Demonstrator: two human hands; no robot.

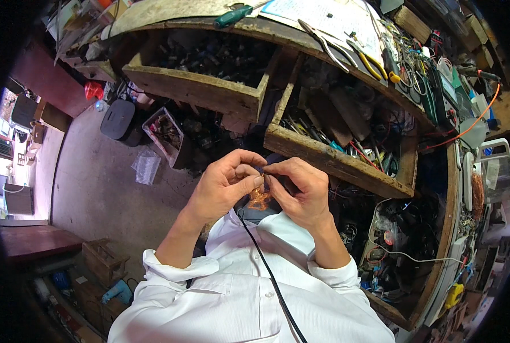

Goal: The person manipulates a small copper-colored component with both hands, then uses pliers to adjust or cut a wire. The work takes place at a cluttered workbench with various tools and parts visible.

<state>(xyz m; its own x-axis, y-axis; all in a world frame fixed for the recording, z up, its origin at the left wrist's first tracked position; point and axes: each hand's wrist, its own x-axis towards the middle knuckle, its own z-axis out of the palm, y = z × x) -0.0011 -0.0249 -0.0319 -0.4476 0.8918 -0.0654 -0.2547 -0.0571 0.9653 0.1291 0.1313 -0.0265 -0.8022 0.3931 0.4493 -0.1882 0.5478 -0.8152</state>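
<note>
In front of my white shirt, both hands meet with their fingertips almost touching. A small tangle of copper-coloured wire hangs just below the fingertips, above my lap. My left hand pinches the upper end of this wire between thumb and forefinger, the other fingers curled in. From the other side, my right hand is closed in a pinch at the same spot, its thumb and forefinger pressed together. The fingers cover the exact point of grip. A black cord runs down my shirt front.
Two open wooden drawers, one at left and one of tools at right, jut out under the workbench. Pliers and a green-handled screwdriver lie on top. A dark bin and a box of scraps stand on the floor.
</note>
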